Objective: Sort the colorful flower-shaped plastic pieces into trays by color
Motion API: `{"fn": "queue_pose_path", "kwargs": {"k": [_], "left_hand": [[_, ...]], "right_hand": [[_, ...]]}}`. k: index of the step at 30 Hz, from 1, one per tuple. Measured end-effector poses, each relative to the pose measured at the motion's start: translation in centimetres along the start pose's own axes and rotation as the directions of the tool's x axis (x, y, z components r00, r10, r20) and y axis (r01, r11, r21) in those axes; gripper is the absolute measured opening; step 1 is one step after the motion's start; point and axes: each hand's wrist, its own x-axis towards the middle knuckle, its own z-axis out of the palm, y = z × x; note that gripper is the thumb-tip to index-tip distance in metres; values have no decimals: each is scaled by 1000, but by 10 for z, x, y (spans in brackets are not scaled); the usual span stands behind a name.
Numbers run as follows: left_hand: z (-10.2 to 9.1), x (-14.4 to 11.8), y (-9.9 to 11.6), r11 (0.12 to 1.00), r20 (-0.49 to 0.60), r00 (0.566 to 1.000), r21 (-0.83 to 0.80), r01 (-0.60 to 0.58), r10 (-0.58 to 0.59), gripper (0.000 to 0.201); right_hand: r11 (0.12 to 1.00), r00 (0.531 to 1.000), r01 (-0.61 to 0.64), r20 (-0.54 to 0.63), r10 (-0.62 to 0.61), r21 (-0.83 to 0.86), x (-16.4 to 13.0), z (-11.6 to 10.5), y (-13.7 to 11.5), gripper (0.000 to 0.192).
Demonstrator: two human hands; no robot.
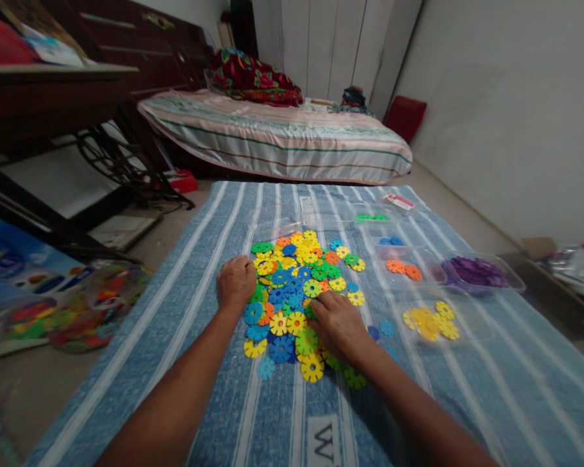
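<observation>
Sorting looks to be the step in hand: mixed pile of plastic snowflake discs (pixel 296 292) sits mid-mat on the blue striped mat (pixel 175 324), and both hands are on it. Right hand (pixel 338 324) lies palm-down at the pile's 4 o'clock edge, fingertips (pixel 316 308) pressed onto a green disc among yellow and blue ones; fingers curled, pinching or just touching — cannot tell. Left hand (pixel 236 280) rests at the pile's 9 o'clock edge, closed in a loose fist, knuckles up; nothing visible inside it, so whether it holds a disc is unclear.

Clear tubs stand at 2–3 o'clock from the pile, well apart from the hands: yellow discs tub (pixel 431 321) nearest, orange discs tub (pixel 403 267) behind it, purple discs tub (pixel 474 271) farther right, green discs (pixel 371 217) and blue discs (pixel 390 240) in shallow trays toward 1 o'clock. A few loose blue discs lie between pile and yellow tub.

Judgement: next move calls for a clean single-disc pinch, lift clear of neighbours, then carry to the tub of matching colour; interlocking slots may drag extra pieces along.

Off-mat: bag of toys (pixel 92 305) at 9 o'clock on the floor, bed (pixel 282 139) at 12 o'clock.
</observation>
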Motion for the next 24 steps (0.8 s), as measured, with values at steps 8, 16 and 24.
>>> {"fn": "queue_pose_path", "kwargs": {"k": [8, 16, 24], "left_hand": [[-2, 1, 1, 1000, 15, 1000, -19, 17, -16, 25], [2, 1, -3, 1000, -18, 1000, -25, 15, -16, 23], [-2, 0, -1, 1000, 16, 1000, 9, -7, 7, 25]], "right_hand": [[998, 997, 58, -39, -60, -40, 4, 9, 1, 10], [989, 988, 121, -102, -113, 82, -8, 0, -3, 18], [1000, 980, -6, -198, 2, -16, 56, -55, 99, 19]]}}
